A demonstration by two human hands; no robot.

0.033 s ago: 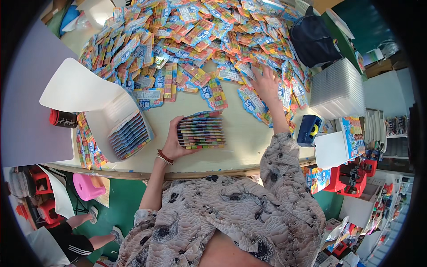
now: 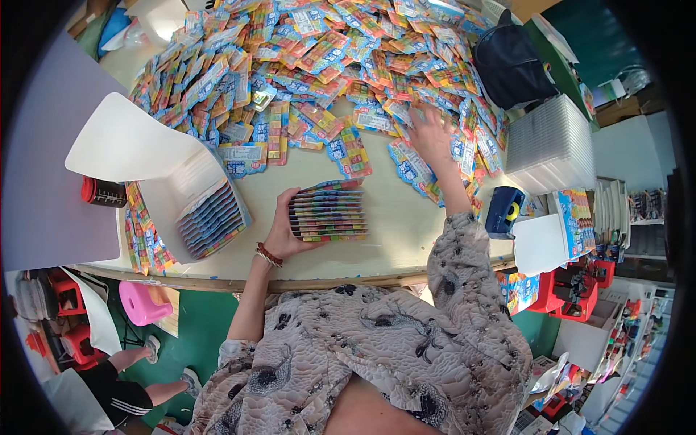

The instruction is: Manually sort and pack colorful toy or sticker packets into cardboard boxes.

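Observation:
My left hand (image 2: 284, 230), with a red-brown beaded bracelet at its wrist, is closed around the left side of a stack of thin, colourful carded packs (image 2: 330, 212). The stack stands on the table, its layered edges facing up. Farther off to the right, my right hand (image 2: 433, 136) is stretched over the near edge of a large loose pile of the same packs (image 2: 326, 54). Its fingers are apart and hold nothing I can see; the fingertips are at the packs. Left of my left hand, a white box (image 2: 163, 217) with its flap raised holds a row of packs.
Stacked clear plastic trays (image 2: 549, 145) stand at the right, near a black bag (image 2: 511, 69) and a dark blue tape dispenser (image 2: 503, 212). A red-lidded jar (image 2: 103, 193) sits by the white box. A pink stool (image 2: 145, 303) and another person's legs (image 2: 138, 395) are at lower left.
My right hand has shifted very slightly to the left over the pile. My left hand and the stack stay where they were.

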